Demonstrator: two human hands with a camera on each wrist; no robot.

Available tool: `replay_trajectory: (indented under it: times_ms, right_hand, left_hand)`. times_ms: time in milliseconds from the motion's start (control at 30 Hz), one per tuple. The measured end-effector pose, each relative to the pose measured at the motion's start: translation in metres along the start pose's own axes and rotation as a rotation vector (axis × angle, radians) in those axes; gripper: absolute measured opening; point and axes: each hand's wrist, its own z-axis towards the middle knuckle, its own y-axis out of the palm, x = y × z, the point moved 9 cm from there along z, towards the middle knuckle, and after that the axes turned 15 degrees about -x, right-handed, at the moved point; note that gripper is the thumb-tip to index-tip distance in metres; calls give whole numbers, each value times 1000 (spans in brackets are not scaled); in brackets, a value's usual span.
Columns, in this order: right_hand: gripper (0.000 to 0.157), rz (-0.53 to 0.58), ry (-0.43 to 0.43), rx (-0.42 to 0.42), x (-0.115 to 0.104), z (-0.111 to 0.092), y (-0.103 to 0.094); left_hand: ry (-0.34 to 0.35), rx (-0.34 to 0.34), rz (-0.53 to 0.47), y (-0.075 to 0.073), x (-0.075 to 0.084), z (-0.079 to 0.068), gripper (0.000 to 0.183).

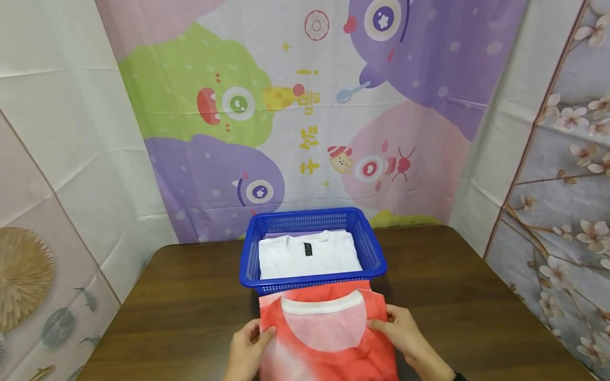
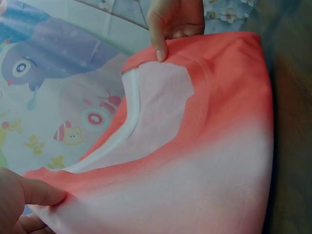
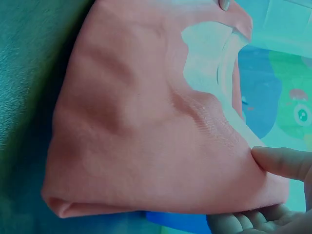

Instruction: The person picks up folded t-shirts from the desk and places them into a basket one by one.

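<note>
A folded red and white T-shirt point(image 1: 333, 365) with a white inner neckband is held up in front of the basket. My left hand point(image 1: 249, 346) pinches its left shoulder edge, thumb on top and fingers underneath. On the other side, my right hand point(image 1: 402, 333) grips the right shoulder edge in the same manner. The left wrist view shows the shirt's point(image 2: 195, 180) round neckline between both hands. In the right wrist view the folded lower edge of the shirt point(image 3: 131, 122) hangs loose.
Behind the shirt stands a blue plastic basket point(image 1: 376, 256) on the brown wooden table point(image 1: 190, 296). Inside the basket lies a folded white T-shirt point(image 1: 305, 262) with a black neck label, and purple cloth point(image 1: 271, 234) shows behind it. A cartoon-printed curtain point(image 1: 305, 132) hangs at the back.
</note>
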Motion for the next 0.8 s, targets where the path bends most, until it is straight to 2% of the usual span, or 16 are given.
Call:
replay_trajectory:
  times_ms: [100,433,667,800]
  right_hand:
    - [31,3,-14,3,-7,-3,0]
    - [32,21,-66,1,-30,-5,-3]
    - [31,5,-72,28,-45,-1,-9]
    - [30,-19,-81,41,-56,2,-13]
  left_hand:
    - [1,-1,-1,-3,3,-1,26]
    - [94,24,47,-14,25,-1,21]
    - [99,33,65,-21,40,6,21]
    - [132,39,99,-26,53,10,20]
